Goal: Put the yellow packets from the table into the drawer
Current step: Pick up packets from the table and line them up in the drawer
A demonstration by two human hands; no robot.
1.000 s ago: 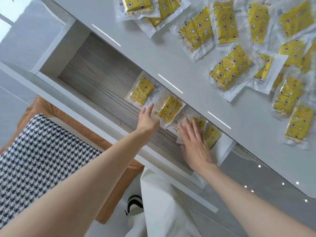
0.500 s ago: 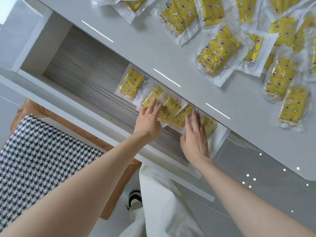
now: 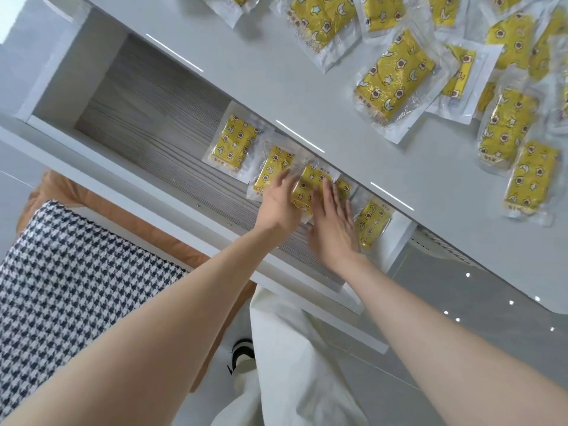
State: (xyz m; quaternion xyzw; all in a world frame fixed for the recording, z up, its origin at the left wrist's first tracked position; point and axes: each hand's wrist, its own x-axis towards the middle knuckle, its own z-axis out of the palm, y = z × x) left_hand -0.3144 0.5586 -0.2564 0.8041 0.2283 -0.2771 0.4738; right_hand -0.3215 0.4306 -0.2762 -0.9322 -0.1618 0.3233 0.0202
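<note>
Open drawer [image 3: 147,118], yellow packet [image 3: 309,186] touched by left hand [image 3: 278,207], right hand [image 3: 333,235]

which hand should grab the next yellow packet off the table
Probably right: the right hand lies nearer the yellow plastic packets on the white table; the left hand is farther away.

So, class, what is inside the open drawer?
Five yellow packets show in the drawer, lying on its grey floor. The left hand and right hand lie flat over the middle ones, hiding parts; the tabletop covers the drawer's back.
</note>
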